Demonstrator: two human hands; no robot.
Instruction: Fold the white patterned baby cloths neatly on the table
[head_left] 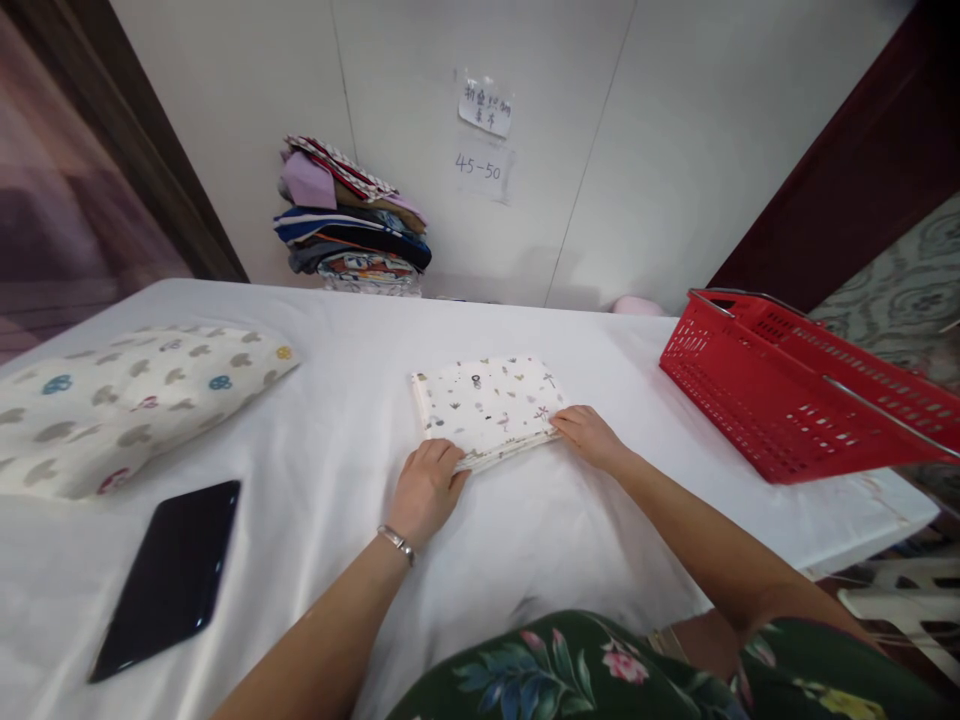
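A folded white cloth with small printed plants and figures lies flat in the middle of the white-covered table. My left hand, with a metal bracelet at the wrist, grips its near left corner, fingers on top and thumb at the layered edge. At the near right corner, my right hand pinches the cloth between fingers and thumb. Several fabric layers show along the near edge between the hands.
Left of me lie a mushroom-print cloth and a black tablet-like device. A red basket stands at the right on the white tablecloth. Behind the table rises a stack of folded fabrics by the wall.
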